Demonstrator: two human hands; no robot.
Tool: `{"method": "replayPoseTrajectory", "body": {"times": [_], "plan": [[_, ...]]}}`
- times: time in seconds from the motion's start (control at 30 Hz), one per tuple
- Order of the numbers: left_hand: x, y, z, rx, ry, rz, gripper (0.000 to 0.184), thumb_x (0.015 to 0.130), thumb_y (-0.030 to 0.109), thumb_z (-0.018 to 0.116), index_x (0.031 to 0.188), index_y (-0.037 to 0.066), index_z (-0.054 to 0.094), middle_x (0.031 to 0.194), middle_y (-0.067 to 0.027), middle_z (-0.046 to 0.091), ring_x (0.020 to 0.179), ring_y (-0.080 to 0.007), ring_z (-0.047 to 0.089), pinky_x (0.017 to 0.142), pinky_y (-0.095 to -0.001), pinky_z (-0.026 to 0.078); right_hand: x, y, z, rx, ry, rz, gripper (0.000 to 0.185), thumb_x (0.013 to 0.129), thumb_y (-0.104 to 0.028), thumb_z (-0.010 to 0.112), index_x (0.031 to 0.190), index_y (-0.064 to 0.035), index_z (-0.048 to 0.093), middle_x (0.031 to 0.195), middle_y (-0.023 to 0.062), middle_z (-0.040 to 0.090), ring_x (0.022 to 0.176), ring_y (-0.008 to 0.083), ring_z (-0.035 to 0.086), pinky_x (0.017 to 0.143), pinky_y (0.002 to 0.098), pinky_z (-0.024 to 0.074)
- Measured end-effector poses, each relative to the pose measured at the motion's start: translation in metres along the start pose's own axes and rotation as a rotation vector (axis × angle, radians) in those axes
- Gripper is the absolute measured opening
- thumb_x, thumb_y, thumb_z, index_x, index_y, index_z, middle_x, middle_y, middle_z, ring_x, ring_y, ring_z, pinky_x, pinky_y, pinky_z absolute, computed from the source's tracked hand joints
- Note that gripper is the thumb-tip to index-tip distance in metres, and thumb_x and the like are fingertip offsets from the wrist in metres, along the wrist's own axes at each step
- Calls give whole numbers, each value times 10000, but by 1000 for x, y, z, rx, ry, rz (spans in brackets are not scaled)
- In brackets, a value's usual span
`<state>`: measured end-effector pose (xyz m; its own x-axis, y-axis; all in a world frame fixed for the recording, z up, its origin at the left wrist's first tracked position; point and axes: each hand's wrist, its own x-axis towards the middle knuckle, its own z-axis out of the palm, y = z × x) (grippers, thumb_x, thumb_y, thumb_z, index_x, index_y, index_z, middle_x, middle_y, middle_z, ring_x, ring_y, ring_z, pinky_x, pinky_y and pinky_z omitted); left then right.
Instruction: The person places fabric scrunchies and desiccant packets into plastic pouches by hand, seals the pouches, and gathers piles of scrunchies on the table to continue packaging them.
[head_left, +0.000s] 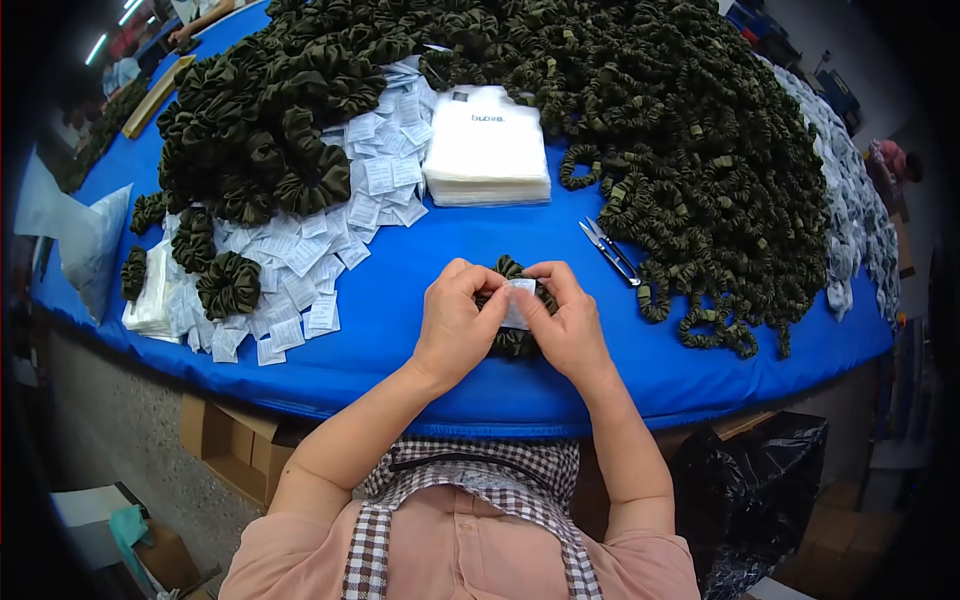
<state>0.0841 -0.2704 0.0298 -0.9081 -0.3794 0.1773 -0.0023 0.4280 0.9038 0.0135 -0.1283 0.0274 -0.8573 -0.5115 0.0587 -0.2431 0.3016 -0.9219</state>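
Near the front edge of the blue-covered table, my left hand point(462, 312) and my right hand point(565, 318) meet over a dark green scrunchie point(513, 345). Both hands have their fingers pinched on a small white printed packet point(517, 307) that lies against the scrunchie. My fingers and thumbs cover parts of both things. Just beyond my hands stands a stack of white plastic bags point(487, 150). A pair of thread snips point(610, 252) lies to the right of my right hand.
Loose white packets point(300, 260) spread over the left, beside piled large scrunchies point(255, 135). Many small scrunchies point(700, 180) heap up on the right. A clear plastic bag point(85, 245) sits at the left edge. Below the table are a cardboard box point(235, 450) and a black plastic bag point(750, 490).
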Motion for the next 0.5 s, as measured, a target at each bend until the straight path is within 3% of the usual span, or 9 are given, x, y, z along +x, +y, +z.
{"method": "replayPoseTrajectory", "body": {"times": [0.1,0.2,0.33,0.37,0.43,0.5], "plan": [[3,2,-2,6,-9,-2,31,824,33,641,847,13,637,797,-49,542,597,-119,466,542,-243,411,4,-9,-6,56,-104,51,243,889,-124,651,1072,-7,543,905,103,626,787,148,582,708,250,473],[26,11,-24,-133,-151,-134,29,818,35,640,841,19,634,798,-64,554,625,-144,488,568,-258,426,6,1,-15,54,-67,-2,265,882,-142,656,1084,-12,545,908,116,643,748,173,601,667,267,474],[107,-9,-46,568,67,636,83,816,28,610,890,16,646,841,-81,602,663,-215,572,616,-294,489,7,20,-24,109,-17,-34,287,871,-152,663,1096,-17,548,916,130,662,725,194,621,639,282,477],[130,-20,-49,567,70,641,83,816,28,610,890,16,646,841,-81,602,663,-215,572,616,-294,489,7,24,-26,166,-5,-18,288,867,-145,666,1096,-16,548,921,131,664,742,189,623,654,279,480],[166,-34,-51,898,-107,733,74,802,59,585,811,0,629,824,-123,615,713,-293,605,654,-367,511,10,30,-30,279,22,14,289,861,-131,671,1096,-15,548,930,132,668,775,180,627,682,272,484],[177,-32,-45,975,-149,719,74,794,57,583,805,-1,628,822,-126,615,719,-295,609,657,-373,515,10,27,-32,239,24,12,290,859,-126,673,1096,-15,549,937,129,666,776,181,627,685,274,486]]}}
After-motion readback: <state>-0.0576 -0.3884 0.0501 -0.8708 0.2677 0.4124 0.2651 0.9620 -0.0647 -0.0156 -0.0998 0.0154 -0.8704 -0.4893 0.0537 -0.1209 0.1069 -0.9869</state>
